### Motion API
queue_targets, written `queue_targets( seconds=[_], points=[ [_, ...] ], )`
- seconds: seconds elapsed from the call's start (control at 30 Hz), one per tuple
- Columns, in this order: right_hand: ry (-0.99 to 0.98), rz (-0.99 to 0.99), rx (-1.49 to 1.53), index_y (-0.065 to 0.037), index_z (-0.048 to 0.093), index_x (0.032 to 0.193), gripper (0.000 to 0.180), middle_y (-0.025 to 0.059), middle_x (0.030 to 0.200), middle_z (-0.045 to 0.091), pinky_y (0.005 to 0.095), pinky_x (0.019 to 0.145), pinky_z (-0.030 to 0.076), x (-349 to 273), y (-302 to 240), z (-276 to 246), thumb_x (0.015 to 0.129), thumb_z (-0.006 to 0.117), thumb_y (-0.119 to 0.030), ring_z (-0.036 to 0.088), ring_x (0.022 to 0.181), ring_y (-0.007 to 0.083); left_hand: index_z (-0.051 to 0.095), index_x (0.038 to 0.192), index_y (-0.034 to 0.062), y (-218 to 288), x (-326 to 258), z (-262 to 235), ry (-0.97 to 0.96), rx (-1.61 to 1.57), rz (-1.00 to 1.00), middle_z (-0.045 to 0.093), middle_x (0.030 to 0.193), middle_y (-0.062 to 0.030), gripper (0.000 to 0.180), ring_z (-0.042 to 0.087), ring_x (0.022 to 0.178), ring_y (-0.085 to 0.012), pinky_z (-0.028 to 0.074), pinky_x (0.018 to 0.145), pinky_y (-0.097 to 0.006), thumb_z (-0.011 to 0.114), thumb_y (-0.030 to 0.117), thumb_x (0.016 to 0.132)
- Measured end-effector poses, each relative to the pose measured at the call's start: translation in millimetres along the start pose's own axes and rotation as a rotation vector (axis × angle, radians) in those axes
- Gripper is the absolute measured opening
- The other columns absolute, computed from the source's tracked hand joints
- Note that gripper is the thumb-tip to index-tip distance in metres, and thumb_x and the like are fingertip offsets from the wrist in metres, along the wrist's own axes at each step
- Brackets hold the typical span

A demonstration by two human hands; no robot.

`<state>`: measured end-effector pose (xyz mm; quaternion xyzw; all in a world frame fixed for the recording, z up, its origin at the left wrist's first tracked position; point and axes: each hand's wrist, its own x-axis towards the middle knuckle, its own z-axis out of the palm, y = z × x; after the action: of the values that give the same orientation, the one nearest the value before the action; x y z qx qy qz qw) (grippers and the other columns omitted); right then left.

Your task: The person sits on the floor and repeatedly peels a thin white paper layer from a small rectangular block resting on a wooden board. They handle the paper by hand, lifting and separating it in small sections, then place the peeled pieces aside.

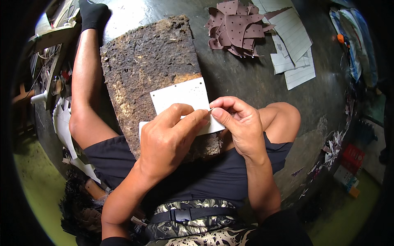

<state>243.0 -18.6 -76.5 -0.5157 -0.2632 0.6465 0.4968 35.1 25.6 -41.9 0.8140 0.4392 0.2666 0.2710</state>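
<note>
A white flat piece [180,96] with small dark holes along its far edge lies on a thick, rough, dark board [147,53] between my legs. Over its near part my two hands meet at the fingertips. My left hand [168,133] has its thumb and fingers drawn together in a pinch. My right hand [242,125] pinches with thumb and forefinger at the piece's right edge, its other fingers curled. Something small and thin shows between the fingertips, too small to name. Part of the white piece is hidden under my left hand.
Brown cut pieces [242,24] with dark dots are heaped on the dark floor beyond the board. Lined paper sheets [293,41] lie right of them. A wooden frame [53,69] stands at left. Scraps [334,149] and a red box [353,158] are at right.
</note>
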Motion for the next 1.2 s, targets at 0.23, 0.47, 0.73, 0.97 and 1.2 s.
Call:
queue_targets(
  seconds=[0.23,0.47,0.73,0.97,1.2],
  points=[
    [0.078,-0.043,-0.217,0.002,0.079,0.113,0.02,-0.0034,0.095,0.073,0.0228,0.078,0.053,0,-7,11,0.114,0.079,-0.018,0.062,0.087,0.0024,0.086,0.116,0.0132,-5,-2,3,0.037,0.105,0.105,0.072,0.097,-0.0005,0.028,0.063,0.08,-0.0218,0.053,0.067,-0.038,0.092,0.011,0.089],
    [0.075,-0.012,-0.315,0.001,0.08,0.116,0.019,-0.0026,0.099,0.076,0.0207,0.078,0.052,1,-9,8,0.115,0.077,-0.018,0.063,0.089,0.0017,0.086,0.116,0.0119,-9,-3,1,0.018,0.151,0.183,0.071,0.101,-0.0006,0.032,0.064,0.091,-0.0228,0.051,0.078,-0.04,0.09,0.012,0.084],
    [0.044,-0.041,-0.331,0.003,0.078,0.117,0.021,-0.0026,0.099,0.073,0.0208,0.077,0.051,4,-8,6,0.117,0.075,-0.018,0.061,0.089,0.0018,0.086,0.121,0.0109,-16,-2,1,0.004,0.164,0.246,0.07,0.103,-0.0023,0.037,0.066,0.095,-0.0234,0.052,0.082,-0.041,0.089,0.014,0.084],
    [-0.029,0.021,-0.311,0.002,0.077,0.116,0.021,-0.0037,0.099,0.07,0.0202,0.078,0.049,7,-17,1,0.118,0.073,-0.018,0.059,0.09,0.002,0.086,0.121,0.0095,-16,-3,-1,-0.035,0.125,0.232,0.068,0.102,-0.0033,0.037,0.066,0.089,-0.0232,0.053,0.077,-0.04,0.088,0.013,0.085],
    [0.011,-0.045,-0.412,0.001,0.074,0.118,0.022,-0.0039,0.101,0.069,0.0229,0.081,0.051,9,-5,4,0.12,0.07,-0.02,0.058,0.091,0.0025,0.086,0.119,0.0088,-13,3,1,-0.03,0.103,0.204,0.068,0.098,-0.0037,0.031,0.063,0.083,-0.0232,0.053,0.074,-0.039,0.09,0.013,0.088]
  ],
)
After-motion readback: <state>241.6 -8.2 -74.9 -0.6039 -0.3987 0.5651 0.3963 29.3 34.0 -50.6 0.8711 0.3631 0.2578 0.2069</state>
